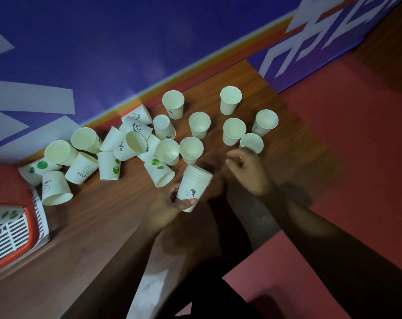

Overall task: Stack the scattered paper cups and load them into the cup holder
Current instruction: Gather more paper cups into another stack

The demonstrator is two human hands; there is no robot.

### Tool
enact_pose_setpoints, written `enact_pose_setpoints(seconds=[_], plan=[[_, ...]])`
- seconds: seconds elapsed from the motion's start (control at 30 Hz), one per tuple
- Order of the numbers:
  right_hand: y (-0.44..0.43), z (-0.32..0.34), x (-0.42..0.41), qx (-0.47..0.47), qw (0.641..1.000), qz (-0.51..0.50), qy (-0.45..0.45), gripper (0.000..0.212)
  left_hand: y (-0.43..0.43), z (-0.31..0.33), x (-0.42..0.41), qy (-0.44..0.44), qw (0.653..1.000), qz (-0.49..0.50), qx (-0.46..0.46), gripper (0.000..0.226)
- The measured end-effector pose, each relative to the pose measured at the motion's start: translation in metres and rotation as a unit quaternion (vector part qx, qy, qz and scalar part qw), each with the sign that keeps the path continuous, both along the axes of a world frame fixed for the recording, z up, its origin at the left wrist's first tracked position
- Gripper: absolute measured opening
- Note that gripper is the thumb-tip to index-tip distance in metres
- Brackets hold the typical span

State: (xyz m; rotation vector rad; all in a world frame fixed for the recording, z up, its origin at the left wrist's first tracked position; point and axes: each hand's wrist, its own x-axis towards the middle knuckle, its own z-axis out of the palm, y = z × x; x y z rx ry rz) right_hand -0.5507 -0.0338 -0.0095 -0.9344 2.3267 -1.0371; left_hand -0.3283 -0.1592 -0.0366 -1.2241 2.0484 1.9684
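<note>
My left hand (170, 206) grips a short stack of nested paper cups (194, 184) by its base, tilted with the rims pointing away. My right hand (248, 171) hovers with fingers spread beside an upright cup (251, 143), holding nothing. Several white paper cups stand upright on the wooden table (103, 226), among them one (191, 149) just beyond the stack. More cups lie tipped in a heap (130, 141) to the left. An orange and white slotted basket (13, 229) sits at the left edge; no cup holder can be made out.
A blue and orange printed wall (126, 42) rises right behind the table. Red floor (356, 134) lies to the right, past the table's end. A tipped cup with a smiley print (54, 187) lies close to the basket.
</note>
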Motion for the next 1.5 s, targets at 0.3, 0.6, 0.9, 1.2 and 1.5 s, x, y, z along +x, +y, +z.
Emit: enact_pose_setpoints(seconds=[0.3,0.6,0.9,1.2,1.5], plan=[[0.027,-0.045,-0.062,0.197,0.969,0.0,0.152,0.027,0.008,0.0,-0.009,-0.007,0.999,0.021,0.023,0.034],[0.044,-0.011,-0.026,-0.033,0.996,-0.03,0.072,0.018,0.003,-0.006,-0.013,-0.043,0.999,-0.028,0.0,0.041],[0.02,0.009,0.013,-0.022,0.992,0.036,-0.121,0.011,0.004,0.002,-0.021,-0.012,0.999,-0.02,-0.041,0.047],[-0.019,0.001,-0.001,-0.002,0.996,0.035,-0.08,0.024,-0.005,0.003,-0.006,-0.029,0.999,0.032,-0.008,0.052],[-0.039,-0.046,-0.057,0.218,0.943,0.094,0.233,0.026,-0.009,-0.002,0.017,-0.037,0.996,0.073,0.018,0.053]])
